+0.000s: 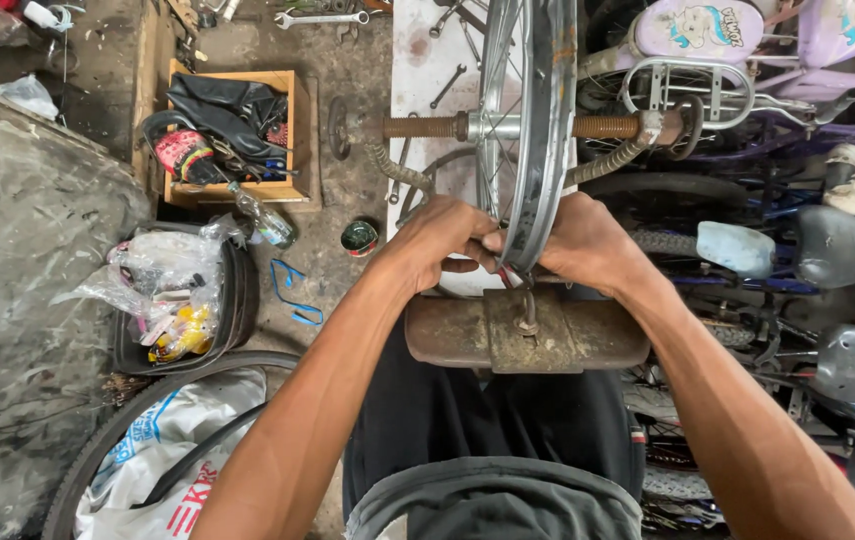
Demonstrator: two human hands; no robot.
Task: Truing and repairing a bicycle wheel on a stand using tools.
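A bare silver bicycle wheel rim [539, 130] with spokes stands upright on a rusty threaded axle [427, 127] in a truing stand. My left hand [437, 240] and my right hand [587, 243] meet at the rim's near edge, fingers pinched together around a spoke and a small tool with a red tip that is mostly hidden between them. Just below my hands lies the stand's rusty brown base [527, 333], in front of my lap.
A wooden box [297, 140] of parts and a plastic bottle [265, 222] sit at the left. A black tray with plastic bags [172, 290], a tyre [127, 420] and a white sack lie nearer. Bicycles and saddles [847, 245] crowd the right. Spanners [322, 18] lie on the floor.
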